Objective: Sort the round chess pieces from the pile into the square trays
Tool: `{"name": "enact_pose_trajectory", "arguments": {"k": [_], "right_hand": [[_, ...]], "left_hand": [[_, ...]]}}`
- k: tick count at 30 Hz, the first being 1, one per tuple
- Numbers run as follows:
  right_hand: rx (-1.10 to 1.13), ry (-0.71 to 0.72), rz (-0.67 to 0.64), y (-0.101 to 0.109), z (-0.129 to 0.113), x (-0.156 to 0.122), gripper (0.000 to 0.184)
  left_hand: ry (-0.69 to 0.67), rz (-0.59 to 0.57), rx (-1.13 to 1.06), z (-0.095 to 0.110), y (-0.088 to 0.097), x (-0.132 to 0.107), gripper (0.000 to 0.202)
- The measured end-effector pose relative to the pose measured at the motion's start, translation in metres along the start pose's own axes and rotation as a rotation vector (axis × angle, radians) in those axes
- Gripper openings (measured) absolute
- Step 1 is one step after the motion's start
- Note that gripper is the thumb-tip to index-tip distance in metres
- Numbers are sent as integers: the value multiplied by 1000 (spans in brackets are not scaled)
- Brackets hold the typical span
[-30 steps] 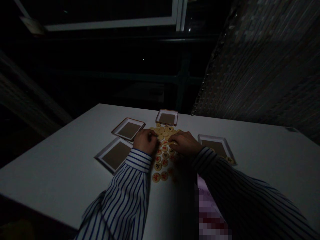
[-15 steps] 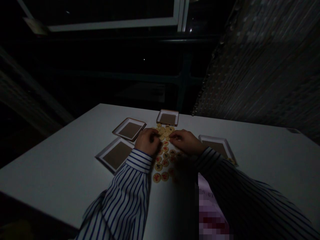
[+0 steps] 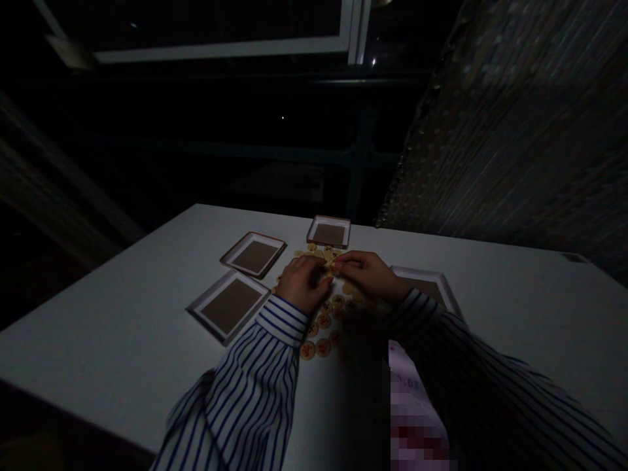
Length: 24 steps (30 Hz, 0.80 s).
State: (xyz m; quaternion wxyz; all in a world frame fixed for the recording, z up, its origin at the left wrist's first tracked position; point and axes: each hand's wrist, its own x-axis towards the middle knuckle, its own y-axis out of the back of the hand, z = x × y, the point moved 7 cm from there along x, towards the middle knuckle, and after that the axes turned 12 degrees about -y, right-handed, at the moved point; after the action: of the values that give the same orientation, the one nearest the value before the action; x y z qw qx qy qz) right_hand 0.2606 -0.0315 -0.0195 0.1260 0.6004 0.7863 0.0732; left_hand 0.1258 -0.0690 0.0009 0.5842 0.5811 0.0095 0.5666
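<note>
So in the head view, a loose bunch of xiangqi pieces is spread on the white table, running from under the hands towards the near side. The left hand is curved over part of the bunch with thumb and fingers parted; nothing is seen gripped in it. The right hand is brought in close, thumb and index fingertips drawn together right at one red-marked piece, but whether it's actually pinched or just touched can't be told, way too dark.

Shallow trays are set around the bunch: one at the far side, two on the left and one on the right, partly covered by the right sleeve.

What could go wrong? Neighbouring pieces could easily be nudged by the left palm, since they're packed so tightly. A small disc could be dropped if only its edge is caught. Red and black marks could also be misread in that shadow.
</note>
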Motion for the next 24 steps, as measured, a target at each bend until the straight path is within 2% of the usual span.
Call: {"name": "enact_pose_trajectory", "arguments": {"k": [8,24], "right_hand": [[73,-15,-62,-5,1,-1,25],[22,-33,-85,-7,4,-1,22]], "left_hand": [[-33,2,29,5,-5,-1,27],[-25,-49,64,12,-7,0,22]]}}
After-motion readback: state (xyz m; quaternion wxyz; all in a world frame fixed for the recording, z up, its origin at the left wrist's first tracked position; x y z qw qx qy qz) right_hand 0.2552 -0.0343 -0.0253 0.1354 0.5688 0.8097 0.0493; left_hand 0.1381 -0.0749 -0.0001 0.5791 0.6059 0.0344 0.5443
